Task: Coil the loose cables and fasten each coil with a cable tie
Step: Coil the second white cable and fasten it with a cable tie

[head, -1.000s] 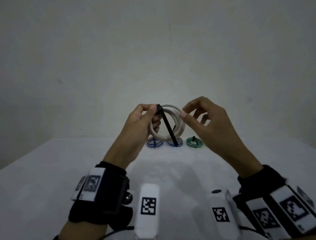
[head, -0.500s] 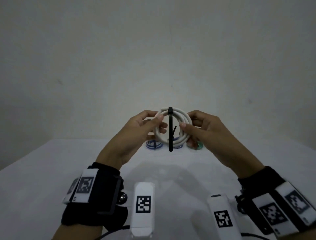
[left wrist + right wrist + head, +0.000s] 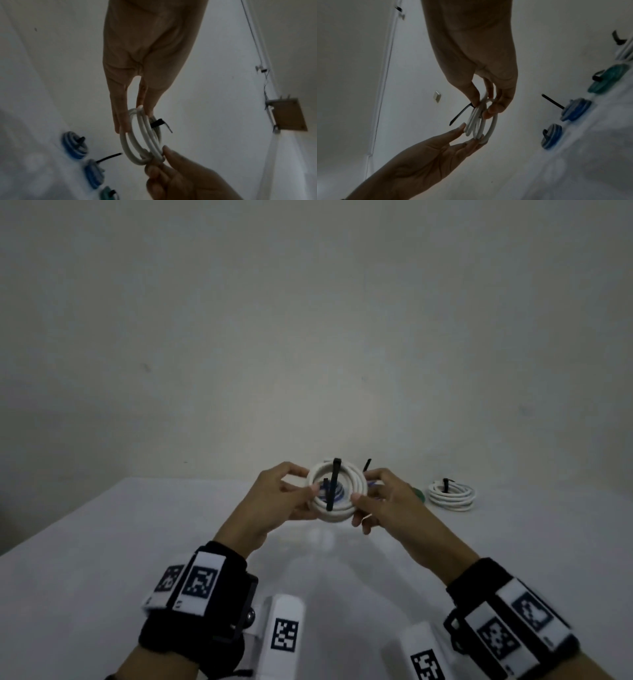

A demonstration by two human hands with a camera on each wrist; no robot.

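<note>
I hold a white cable coil [image 3: 337,510] upright above the table, one hand on each side. A black cable tie [image 3: 333,486] is wrapped round its top, with the tail hanging across the opening. My left hand [image 3: 308,482] pinches the coil's left rim between thumb and fingers. On the opposite rim, my right hand [image 3: 363,486] pinches it the same way. In the left wrist view my fingertips [image 3: 122,125] clamp the white coil [image 3: 142,138] beside the tie [image 3: 157,123]. The right wrist view shows the coil [image 3: 481,124] with the tie's tail [image 3: 459,115] sticking out.
A tied white coil [image 3: 451,495] lies on the white table [image 3: 137,542] to the right. Two blue coils [image 3: 74,146] [image 3: 94,173] and a green coil [image 3: 609,79], each with a black tie, lie in a row at the table's far edge by the wall.
Both hands have lowered the coil toward the table. The tie went from slanted to upright. The tied white coil at the right has come into sight.
</note>
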